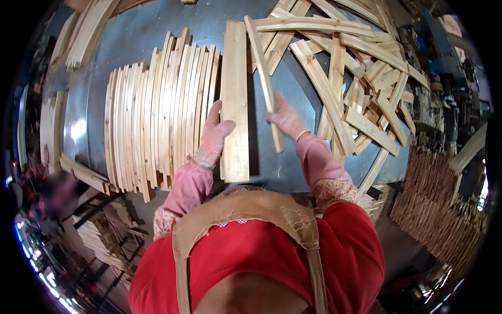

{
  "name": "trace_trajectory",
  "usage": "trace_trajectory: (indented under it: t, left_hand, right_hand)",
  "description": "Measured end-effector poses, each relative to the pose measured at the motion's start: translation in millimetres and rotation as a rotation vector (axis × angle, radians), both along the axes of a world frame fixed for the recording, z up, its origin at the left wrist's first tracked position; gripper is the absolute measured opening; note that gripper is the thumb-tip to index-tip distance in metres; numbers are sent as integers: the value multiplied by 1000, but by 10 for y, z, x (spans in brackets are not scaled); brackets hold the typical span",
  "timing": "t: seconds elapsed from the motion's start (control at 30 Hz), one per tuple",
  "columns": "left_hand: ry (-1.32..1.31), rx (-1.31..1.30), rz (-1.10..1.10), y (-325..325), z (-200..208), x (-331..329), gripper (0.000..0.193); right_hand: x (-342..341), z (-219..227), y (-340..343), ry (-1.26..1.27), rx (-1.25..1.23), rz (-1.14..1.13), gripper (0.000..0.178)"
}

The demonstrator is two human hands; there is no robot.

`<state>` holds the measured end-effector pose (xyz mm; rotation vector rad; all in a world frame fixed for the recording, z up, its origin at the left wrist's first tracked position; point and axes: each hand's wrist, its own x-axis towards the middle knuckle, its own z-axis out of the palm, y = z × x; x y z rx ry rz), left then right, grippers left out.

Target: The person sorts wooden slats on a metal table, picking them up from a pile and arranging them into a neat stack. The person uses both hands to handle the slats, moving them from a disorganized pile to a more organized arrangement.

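Observation:
My left hand (213, 137), in a pale glove, grips the left edge of a wide wooden board (236, 99), its thumb lying on the board's face. That board is in front of me with its long side pointing away, and a second edge shows beneath its left side. My right hand (286, 116), also gloved, is closed around a narrower wooden board (263, 73), which is tilted nearly on edge. A gap separates the two boards. Left of my left hand stands a row of wooden boards (162, 112) packed side by side on edge.
Loose boards (321, 89) lie crisscrossed in a heap at the right of the blue-grey metal table (146, 29). More boards (93, 34) are stacked at the far left. Tall piles of wood (436, 199) stand beyond the right edge. Another person (57, 191) is at the left.

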<state>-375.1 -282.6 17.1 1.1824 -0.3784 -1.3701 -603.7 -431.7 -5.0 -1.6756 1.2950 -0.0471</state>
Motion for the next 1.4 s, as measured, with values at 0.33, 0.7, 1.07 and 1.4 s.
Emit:
trace_trajectory:
  t: [0.33, 0.7, 1.07, 1.4]
  left_hand:
    - [598, -233, -72, 367, 413, 887, 71]
    - [743, -215, 116, 648, 31, 908, 72]
    - [-1019, 275, -308, 951, 862, 1790, 99]
    - [-1293, 780, -340, 1827, 639, 1774, 124]
  right_hand:
    - [1446, -70, 1839, 138, 161, 445, 121]
    - [1280, -295, 1681, 18, 193, 367, 114]
    - [1308, -303, 1795, 53, 139, 212, 114]
    - [1252, -517, 1743, -135, 79, 104, 87]
